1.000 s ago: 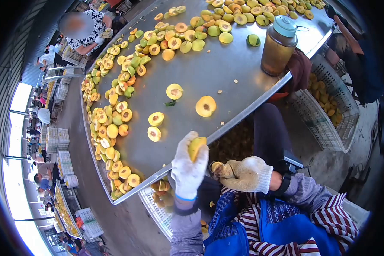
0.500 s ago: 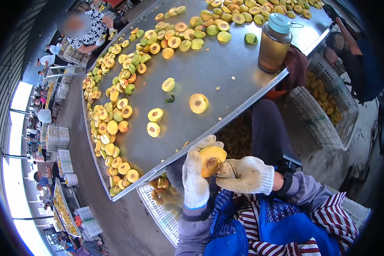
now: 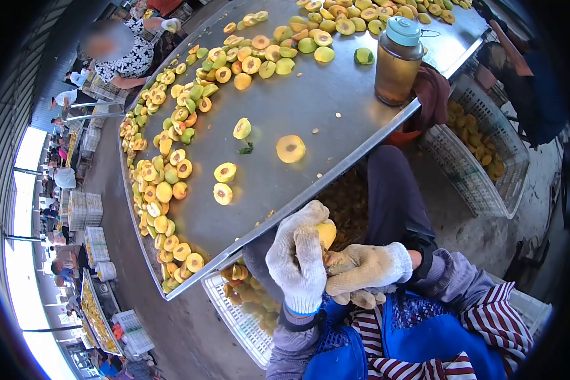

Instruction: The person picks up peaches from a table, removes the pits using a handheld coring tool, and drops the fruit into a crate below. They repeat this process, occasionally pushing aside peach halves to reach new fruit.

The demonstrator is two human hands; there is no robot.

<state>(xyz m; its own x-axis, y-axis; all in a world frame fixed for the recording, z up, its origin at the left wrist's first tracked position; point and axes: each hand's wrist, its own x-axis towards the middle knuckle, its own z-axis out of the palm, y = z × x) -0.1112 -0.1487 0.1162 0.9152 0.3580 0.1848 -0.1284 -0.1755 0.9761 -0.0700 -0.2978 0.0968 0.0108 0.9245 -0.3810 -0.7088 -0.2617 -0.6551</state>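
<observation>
My left hand [image 3: 297, 261], in a pale knit glove, is closed around a yellow peach half [image 3: 327, 234], most of it hidden by the fingers. My right hand [image 3: 372, 268], its glove stained brown, presses up against the fruit with bent fingers. Something brownish shows at its fingertips, but I cannot make out what it grips. Both hands are above my lap, just off the edge of the metal table [image 3: 285, 107]. On that table, a single cut peach half [image 3: 291, 149] lies nearest the hands, cut face up.
Many halved peaches [image 3: 164, 190] line the table's left side and far end. A lidded bottle [image 3: 399, 63] stands near the right edge beside a dark red cloth [image 3: 429, 95]. Crates of fruit sit below, one at right [image 3: 468, 171], one under the table [image 3: 234, 323]. Other people work beyond.
My left hand has turned and closed further over the peach half, covering most of it. My right fingers have curled in underneath. The view has shifted slightly.
</observation>
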